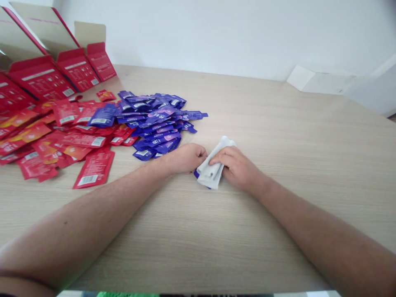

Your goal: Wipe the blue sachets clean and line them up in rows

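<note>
A folded white cloth is gripped between the thumb and fingers of my right hand. Under it, a purple sachet shows only at its edges against the table. My left hand is closed at the left side of the cloth, fingers curled in. What those fingers pinch is mostly hidden, though the purple sachet's edge lies right beneath them. Just beyond my left hand is a heap of purple sachets.
Left of the purple heap spreads a pile of red sachets, one red sachet lying nearest me. Open red cartons stand at the back left. A white flattened box leans at the back right by the wall.
</note>
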Demonstrator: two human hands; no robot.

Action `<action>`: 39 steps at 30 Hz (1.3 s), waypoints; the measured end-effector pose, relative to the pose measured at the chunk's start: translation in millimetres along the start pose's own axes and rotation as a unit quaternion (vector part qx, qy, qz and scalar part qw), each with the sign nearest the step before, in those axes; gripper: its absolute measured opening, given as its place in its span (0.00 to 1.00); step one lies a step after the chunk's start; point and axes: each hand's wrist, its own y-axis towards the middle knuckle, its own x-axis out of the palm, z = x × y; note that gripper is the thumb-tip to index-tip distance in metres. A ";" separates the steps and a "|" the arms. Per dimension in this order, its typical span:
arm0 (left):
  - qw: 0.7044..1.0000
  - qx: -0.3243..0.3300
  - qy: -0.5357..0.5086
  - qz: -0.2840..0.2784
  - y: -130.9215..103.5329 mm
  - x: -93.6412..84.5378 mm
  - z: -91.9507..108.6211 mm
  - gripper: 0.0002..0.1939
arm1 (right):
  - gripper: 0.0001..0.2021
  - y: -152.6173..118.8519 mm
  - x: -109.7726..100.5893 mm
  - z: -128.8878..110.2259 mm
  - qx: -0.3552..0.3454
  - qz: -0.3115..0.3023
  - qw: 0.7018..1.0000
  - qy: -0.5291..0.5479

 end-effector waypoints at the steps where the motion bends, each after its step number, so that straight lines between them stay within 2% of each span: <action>1: 1.000 -0.004 -0.002 0.000 0.0 -0.1 0.3 0.11 | 0.20 -0.5 -0.8 2.6 0.009 0.008 1.000 0.001; 6: 1.000 0.015 0.007 -0.004 0.0 -0.1 -0.2 0.11 | 0.20 -0.5 0.2 -6.1 -0.061 -0.053 0.996 0.034; 12: 1.000 -0.002 -0.003 0.004 0.0 0.3 -0.4 0.11 | 0.21 -0.3 -1.9 -2.8 0.015 0.005 1.000 0.012; 17: 1.000 0.006 -0.005 -0.009 -0.8 -0.9 1.0 0.10 | 0.17 0.1 -0.2 -10.6 -0.047 -0.056 0.997 0.039; 22: 1.000 -0.009 -0.018 -0.008 -0.7 -0.6 0.6 0.10 | 0.22 -0.9 -2.7 -2.2 0.021 0.002 1.000 0.009; 27: 1.000 0.006 -0.012 -0.013 -0.7 -0.7 0.0 0.10 | 0.19 -0.8 0.4 -7.9 -0.044 -0.055 0.997 0.033; 32: 1.000 -0.005 -0.026 0.001 -0.9 0.0 0.1 0.10 | 0.19 -0.9 -1.1 -5.9 0.034 0.004 0.999 -0.003; 36: 1.000 0.000 -0.028 0.003 -1.7 -0.4 1.1 0.09 | 0.19 0.0 0.0 -13.0 -0.039 -0.052 0.998 0.026; 39: 1.000 -0.003 -0.028 0.001 -2.0 -0.4 1.2 0.10 | 0.19 -0.2 -0.6 -10.2 -0.014 -0.035 0.999 0.020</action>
